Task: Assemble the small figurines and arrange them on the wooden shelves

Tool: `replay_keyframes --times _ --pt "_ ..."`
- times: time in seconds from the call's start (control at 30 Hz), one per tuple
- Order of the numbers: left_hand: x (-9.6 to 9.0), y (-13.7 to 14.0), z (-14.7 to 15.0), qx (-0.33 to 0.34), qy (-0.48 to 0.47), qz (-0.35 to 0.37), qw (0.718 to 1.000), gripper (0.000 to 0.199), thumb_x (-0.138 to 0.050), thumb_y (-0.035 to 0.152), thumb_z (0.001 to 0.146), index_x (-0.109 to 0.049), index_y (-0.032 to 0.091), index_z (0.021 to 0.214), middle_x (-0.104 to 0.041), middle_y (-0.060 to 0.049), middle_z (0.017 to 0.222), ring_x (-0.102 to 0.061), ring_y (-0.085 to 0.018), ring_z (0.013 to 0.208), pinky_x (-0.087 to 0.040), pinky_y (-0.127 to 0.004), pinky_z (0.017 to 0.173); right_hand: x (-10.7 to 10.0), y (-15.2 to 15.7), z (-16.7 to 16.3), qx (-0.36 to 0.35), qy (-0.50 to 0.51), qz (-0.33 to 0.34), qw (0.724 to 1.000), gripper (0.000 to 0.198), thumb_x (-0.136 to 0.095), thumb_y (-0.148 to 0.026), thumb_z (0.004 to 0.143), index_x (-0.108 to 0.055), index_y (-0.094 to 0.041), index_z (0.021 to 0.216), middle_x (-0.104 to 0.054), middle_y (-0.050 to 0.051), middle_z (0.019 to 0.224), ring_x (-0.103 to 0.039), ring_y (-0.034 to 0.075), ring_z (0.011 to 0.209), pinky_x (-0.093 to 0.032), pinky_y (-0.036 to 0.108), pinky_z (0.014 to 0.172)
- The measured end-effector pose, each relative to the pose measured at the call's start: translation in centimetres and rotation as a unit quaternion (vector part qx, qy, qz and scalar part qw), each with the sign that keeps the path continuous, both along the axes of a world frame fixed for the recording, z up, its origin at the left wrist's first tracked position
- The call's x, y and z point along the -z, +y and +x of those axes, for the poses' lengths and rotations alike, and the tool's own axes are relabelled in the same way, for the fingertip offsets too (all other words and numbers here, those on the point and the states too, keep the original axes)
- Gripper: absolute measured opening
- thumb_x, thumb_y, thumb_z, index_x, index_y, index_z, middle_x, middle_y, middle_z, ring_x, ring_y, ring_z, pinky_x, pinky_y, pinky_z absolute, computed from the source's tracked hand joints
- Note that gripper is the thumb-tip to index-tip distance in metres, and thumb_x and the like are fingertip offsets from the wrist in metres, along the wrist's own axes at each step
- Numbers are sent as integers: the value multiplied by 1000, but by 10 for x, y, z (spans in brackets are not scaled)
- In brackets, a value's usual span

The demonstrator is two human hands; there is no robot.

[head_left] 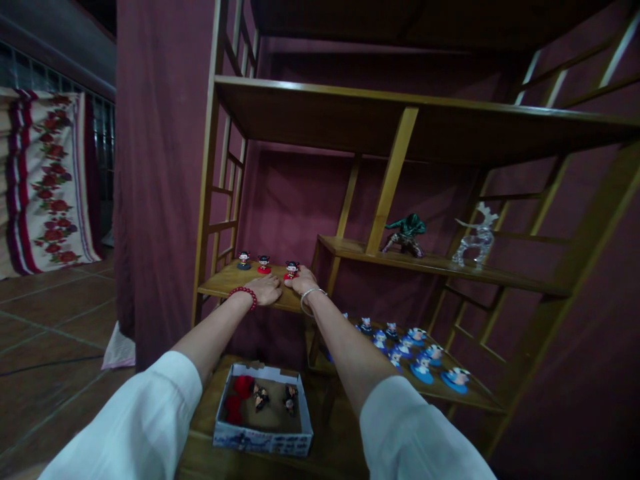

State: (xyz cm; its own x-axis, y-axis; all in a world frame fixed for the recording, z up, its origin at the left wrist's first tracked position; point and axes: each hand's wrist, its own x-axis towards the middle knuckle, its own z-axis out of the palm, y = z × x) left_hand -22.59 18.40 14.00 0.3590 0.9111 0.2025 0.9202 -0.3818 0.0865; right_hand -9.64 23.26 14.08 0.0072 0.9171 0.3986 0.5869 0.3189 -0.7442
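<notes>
On the small left shelf point(227, 283) of a wooden display rack stand three small cartoon figurines: one on a dark base point(243, 260), one on a red base point(264, 264) and a rightmost red-based figurine point(291, 269). My right hand point(303, 280), with a pale bangle at the wrist, is closed at the rightmost figurine, which stands upright. My left hand point(266, 291), with a red bead bracelet, rests flat near the shelf's front edge, fingers stretched out and holding nothing. Below, an open cardboard box point(265, 441) holds dark figurines lying down and red round pieces.
To the right, a lower shelf carries several blue and white figurines point(423, 367). A green-and-brown statuette point(407, 233) and a clear deer figure point(477, 240) stand on a higher shelf. An upright post point(393, 180) divides the rack. A floral cloth point(55, 180) hangs far left.
</notes>
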Motion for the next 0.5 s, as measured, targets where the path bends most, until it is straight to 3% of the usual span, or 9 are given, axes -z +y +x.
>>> replay_keyframes --times 0.3,0.5 --pt "-4 10 7 -6 -8 3 1000 54 -25 35 82 -36 5 125 -30 -16 134 -26 -22 124 -21 -34 100 -18 -7 -6 47 -67 -33 996 36 -64 -16 54 -56 -18 90 -61 3 81 -57 17 76 -42 25 66" --pt "-7 8 10 -8 -6 19 1000 51 -25 34 82 -40 7 123 -36 -15 131 -32 -20 121 -23 -32 99 -18 -3 -10 58 -94 -37 993 35 -64 -17 56 -55 -18 90 -61 6 87 -57 19 82 -42 26 69"
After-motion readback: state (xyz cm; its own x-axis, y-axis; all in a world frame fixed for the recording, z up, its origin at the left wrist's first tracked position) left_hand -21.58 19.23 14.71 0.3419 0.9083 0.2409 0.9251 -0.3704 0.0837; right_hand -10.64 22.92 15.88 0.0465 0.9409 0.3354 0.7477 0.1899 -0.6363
